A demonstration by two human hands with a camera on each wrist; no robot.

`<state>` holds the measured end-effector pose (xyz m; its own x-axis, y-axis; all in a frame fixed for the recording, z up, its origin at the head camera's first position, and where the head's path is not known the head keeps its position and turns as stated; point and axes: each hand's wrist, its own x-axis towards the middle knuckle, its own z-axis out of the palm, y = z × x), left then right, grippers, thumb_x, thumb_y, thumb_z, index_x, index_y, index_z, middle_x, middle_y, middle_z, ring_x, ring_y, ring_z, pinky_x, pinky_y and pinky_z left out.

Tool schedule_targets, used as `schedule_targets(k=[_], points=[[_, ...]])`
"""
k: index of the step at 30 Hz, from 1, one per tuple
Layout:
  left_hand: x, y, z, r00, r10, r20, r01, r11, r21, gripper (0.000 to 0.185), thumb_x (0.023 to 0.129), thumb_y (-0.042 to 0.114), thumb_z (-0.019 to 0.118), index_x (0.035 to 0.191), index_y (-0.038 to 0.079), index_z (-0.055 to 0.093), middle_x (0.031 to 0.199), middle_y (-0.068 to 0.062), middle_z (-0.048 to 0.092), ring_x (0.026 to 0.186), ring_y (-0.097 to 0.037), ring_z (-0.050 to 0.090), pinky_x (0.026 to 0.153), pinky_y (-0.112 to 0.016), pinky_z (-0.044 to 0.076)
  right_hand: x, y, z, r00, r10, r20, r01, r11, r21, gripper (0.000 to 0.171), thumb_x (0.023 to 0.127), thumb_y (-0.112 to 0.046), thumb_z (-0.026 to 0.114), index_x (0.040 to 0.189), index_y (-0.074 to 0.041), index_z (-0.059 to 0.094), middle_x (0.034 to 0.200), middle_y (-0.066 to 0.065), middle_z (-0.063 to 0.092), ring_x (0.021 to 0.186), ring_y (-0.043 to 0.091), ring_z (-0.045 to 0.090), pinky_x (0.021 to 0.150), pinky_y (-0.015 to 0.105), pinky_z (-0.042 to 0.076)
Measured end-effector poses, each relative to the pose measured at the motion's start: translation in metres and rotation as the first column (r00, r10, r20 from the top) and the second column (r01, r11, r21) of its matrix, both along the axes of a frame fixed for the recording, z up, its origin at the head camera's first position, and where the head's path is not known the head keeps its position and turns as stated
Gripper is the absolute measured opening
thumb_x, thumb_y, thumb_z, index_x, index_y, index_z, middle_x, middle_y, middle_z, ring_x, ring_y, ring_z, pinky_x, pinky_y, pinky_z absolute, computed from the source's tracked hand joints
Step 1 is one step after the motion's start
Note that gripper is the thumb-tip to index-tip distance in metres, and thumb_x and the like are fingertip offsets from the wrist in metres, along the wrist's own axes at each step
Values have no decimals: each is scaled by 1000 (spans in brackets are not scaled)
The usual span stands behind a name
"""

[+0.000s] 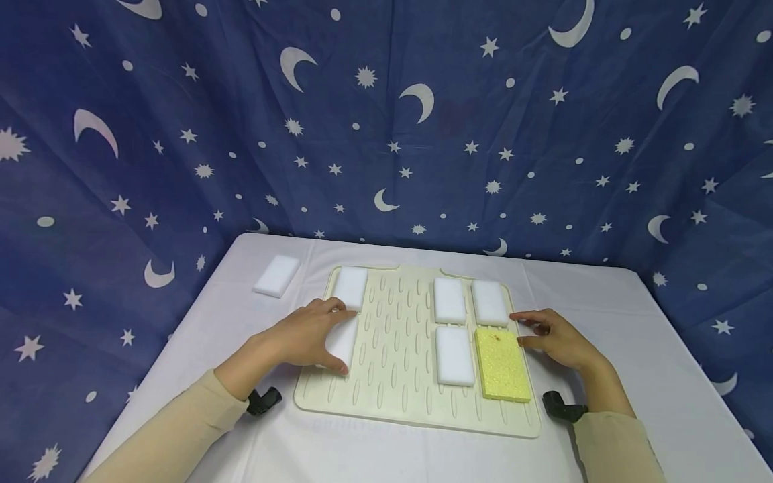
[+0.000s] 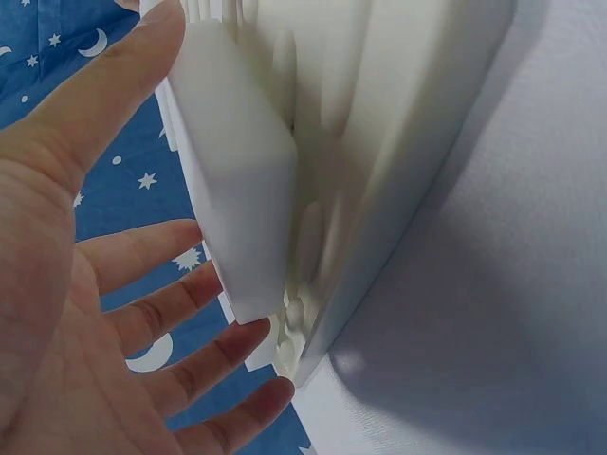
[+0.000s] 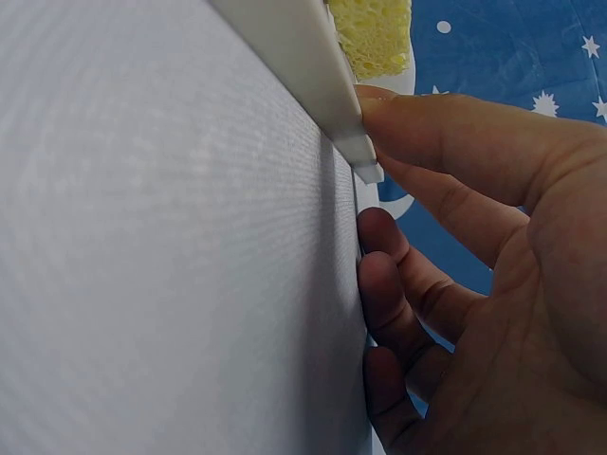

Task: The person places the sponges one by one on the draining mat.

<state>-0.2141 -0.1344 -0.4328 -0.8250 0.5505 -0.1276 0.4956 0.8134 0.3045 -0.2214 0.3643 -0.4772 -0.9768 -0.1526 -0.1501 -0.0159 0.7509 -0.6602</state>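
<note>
A cream ridged mat [image 1: 392,349] lies on the white table [image 1: 634,349]. My left hand [image 1: 304,335] holds a white sponge [image 1: 343,343] at the mat's left side. Its thumb sits at the near end and its fingers at the far end. In the left wrist view the left hand [image 2: 85,284] spans that sponge [image 2: 237,180] against the mat [image 2: 379,142]. My right hand [image 1: 555,339] rests at the mat's right edge, beside a yellow sponge [image 1: 502,364]. There the right hand [image 3: 493,284] has its thumb on the mat's rim [image 3: 303,57] and its fingertips on the table.
Several more white sponges lie on the mat: one at the far left [image 1: 350,287], two at the far right [image 1: 449,300] [image 1: 489,302], one beside the yellow sponge [image 1: 455,346]. Another white sponge [image 1: 276,275] lies off the mat, far left. A blue star-and-moon cloth [image 1: 386,121] hangs behind.
</note>
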Motion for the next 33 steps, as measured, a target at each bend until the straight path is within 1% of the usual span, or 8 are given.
schedule_targets(k=[4, 11, 17, 22, 27, 33], points=[[1, -1, -1, 1000, 1, -2, -1, 1000, 1, 106, 66, 61, 92, 154, 18, 51, 146, 0, 51, 119, -24, 52, 101, -45, 48, 0, 0, 0, 1000, 0, 1, 0, 1000, -6, 54, 88, -25, 80, 139, -15, 67, 137, 21, 53, 112, 32, 48, 86, 38, 42], [1, -2, -1, 1000, 2, -5, -2, 1000, 2, 107, 66, 62, 91, 155, 19, 49, 147, 0, 50, 122, -25, 51, 103, -46, 47, 2, -1, 0, 1000, -6, 3, 6, 1000, -4, 54, 88, -25, 81, 139, -14, 67, 136, 21, 53, 112, 32, 49, 86, 38, 43], [1, -7, 5, 999, 2, -33, -2, 1000, -7, 106, 66, 66, 89, 154, 22, 50, 146, 0, 50, 125, -28, 51, 104, -48, 47, 1, 0, 0, 1000, -8, 3, 8, 1000, 4, 54, 88, -26, 80, 139, -16, 66, 138, 20, 53, 115, 33, 49, 88, 41, 42], [-1, -14, 10, 998, 10, -60, -10, 1000, 3, 103, 68, 65, 89, 153, 21, 51, 147, -1, 49, 128, -30, 52, 104, -50, 48, 0, -1, 0, 1000, -6, 3, 6, 1000, 18, 54, 88, -26, 80, 140, -16, 66, 137, 20, 54, 114, 33, 48, 86, 39, 42], [-5, -23, 14, 998, 19, -58, -18, 1000, 18, 102, 71, 63, 88, 155, 20, 50, 150, -1, 48, 129, -29, 51, 104, -50, 48, 1, -2, 1, 1000, -5, 4, 5, 1000, 22, 54, 88, -25, 80, 139, -15, 67, 137, 20, 54, 113, 33, 48, 84, 37, 42], [-10, -31, 19, 998, 40, -46, -38, 998, 42, 98, 75, 57, 88, 156, 19, 48, 152, -5, 47, 133, -33, 49, 108, -53, 46, 1, -2, 2, 1000, -9, 5, 9, 1000, 23, 54, 87, -25, 80, 139, -15, 67, 136, 20, 54, 113, 32, 48, 84, 37, 42]])
